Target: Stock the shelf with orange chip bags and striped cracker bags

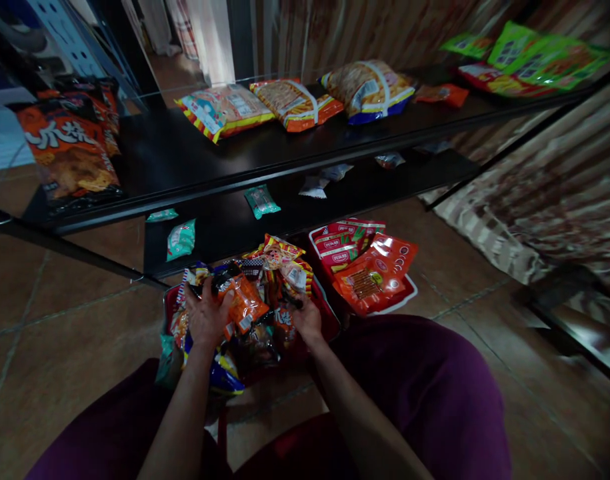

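A red basket (329, 320) on the tiled floor is heaped with snack packets. My left hand (205, 313) lies on the heap with its fingers curled round an orange packet (245, 303). My right hand (307, 319) reaches into the heap's right side, fingers closed among the packets; what it grips is hidden. Both my knees in purple trousers frame the basket.
A second red tray (407, 293) with red and orange packets sits right of the basket. A black shelf (195, 153) above carries several large snack bags; its lower shelf (219, 227) holds small green and white packets. A patterned curtain hangs right.
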A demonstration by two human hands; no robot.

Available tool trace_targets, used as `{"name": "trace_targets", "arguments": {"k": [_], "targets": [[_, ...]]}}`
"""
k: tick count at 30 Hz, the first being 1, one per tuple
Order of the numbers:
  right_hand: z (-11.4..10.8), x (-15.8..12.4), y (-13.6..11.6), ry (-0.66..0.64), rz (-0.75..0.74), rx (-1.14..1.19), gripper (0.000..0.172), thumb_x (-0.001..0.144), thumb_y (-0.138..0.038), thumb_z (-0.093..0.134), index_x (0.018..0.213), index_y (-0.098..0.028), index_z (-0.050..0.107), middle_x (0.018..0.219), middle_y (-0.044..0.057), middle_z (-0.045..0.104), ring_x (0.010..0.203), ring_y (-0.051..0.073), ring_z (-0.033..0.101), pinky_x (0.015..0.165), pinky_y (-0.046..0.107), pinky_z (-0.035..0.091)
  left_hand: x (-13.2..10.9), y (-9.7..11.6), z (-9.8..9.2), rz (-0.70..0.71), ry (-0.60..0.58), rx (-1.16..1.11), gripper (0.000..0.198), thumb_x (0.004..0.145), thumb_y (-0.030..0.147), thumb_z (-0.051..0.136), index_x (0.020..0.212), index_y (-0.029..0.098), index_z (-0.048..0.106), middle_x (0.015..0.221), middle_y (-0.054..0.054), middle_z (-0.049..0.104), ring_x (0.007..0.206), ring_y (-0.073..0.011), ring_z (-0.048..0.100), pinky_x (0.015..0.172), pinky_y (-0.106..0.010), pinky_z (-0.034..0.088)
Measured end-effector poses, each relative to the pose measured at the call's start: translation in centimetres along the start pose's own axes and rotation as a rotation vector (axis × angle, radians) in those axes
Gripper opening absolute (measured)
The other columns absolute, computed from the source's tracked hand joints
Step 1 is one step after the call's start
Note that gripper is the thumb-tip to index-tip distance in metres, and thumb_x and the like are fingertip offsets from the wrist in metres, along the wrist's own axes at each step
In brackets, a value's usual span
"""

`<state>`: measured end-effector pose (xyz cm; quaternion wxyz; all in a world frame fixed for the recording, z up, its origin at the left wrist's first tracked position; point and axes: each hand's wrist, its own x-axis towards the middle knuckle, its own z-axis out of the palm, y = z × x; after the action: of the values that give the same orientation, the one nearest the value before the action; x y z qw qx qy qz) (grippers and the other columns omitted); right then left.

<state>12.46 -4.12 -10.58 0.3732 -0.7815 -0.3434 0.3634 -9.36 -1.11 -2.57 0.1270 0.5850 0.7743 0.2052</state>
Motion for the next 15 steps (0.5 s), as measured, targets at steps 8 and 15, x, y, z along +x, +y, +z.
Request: {"name": "trace_targets", "arguments": {"k": [8, 15], "targets": [[-4.8, -3.3, -10.4, 0.094, -0.328, -0.054, 0.028, 0.076, -0.036, 0.058, 0.100, -0.022, 0.062, 0.095, 0.002, 0.069, 0.076, 0.018, 0.062, 0.073, 0.030, 0.046, 0.0, -0.1, 0.1, -0.020, -0.007, -0.031, 0.069, 0.078, 0.055, 0.058, 0.137, 0.020, 0.046, 0.152, -0.020, 0.012, 0.138, -0.0432, 0.023, 0.105, -0.055, 0.032], [5.0, -6.6, -11.4, -0.208, -0.649, -0.042, 0.035, 0.082, -0.015, 0.047, 0.114, -0.021, 0.060, 0.114, 0.007, 0.064, 0.109, 0.021, 0.055, 0.100, 0.038, 0.041, 1.0, -2.7, -0.1, 0.009, 0.013, -0.150, 0.048, 0.080, 0.029, 0.058, 0.127, 0.021, 0.058, 0.145, -0.013, 0.037, 0.135, -0.0302, 0.037, 0.108, -0.042, 0.036]]}}
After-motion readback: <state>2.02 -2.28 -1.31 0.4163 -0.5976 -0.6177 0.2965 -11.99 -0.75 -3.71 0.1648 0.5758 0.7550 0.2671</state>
